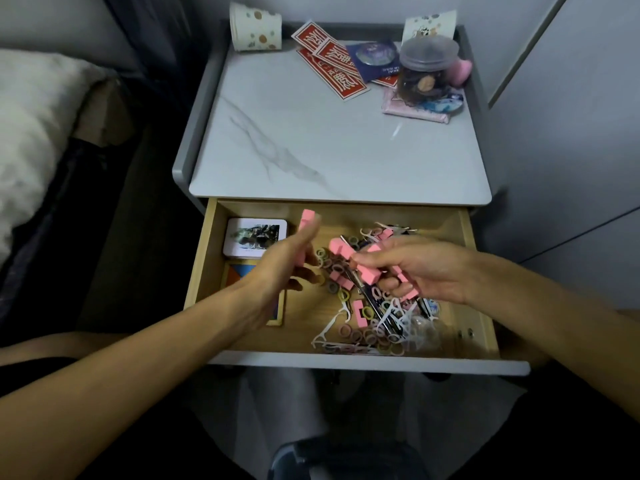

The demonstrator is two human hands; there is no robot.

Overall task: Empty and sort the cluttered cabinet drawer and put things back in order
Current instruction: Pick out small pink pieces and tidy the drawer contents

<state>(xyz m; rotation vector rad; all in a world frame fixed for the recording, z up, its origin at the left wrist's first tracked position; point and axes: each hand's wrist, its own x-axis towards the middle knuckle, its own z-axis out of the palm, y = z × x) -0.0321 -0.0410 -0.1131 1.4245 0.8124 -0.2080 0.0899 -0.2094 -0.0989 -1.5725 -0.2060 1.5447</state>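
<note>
Both hands work over the open drawer (pixel 346 362), sorting by kind. Left hand (pixel 277 271) curls round an upright pink stack (pixel 306 216), kept clear of the mess. Right hand (pixel 426 268) pinches a loose pink bunch (pixel 367 271) just above the hair ties (pixel 346 330) and floss picks (pixel 327 330), likely collecting matching pieces before they go onto the top (pixel 329 140).

Dim, flat indoor light on my cabinet top (pixel 339 133), one faint glare streak toward its right side; below it my left hand (pixel 277 271) is motion-blurred; around it, corners darken and bend.
</note>
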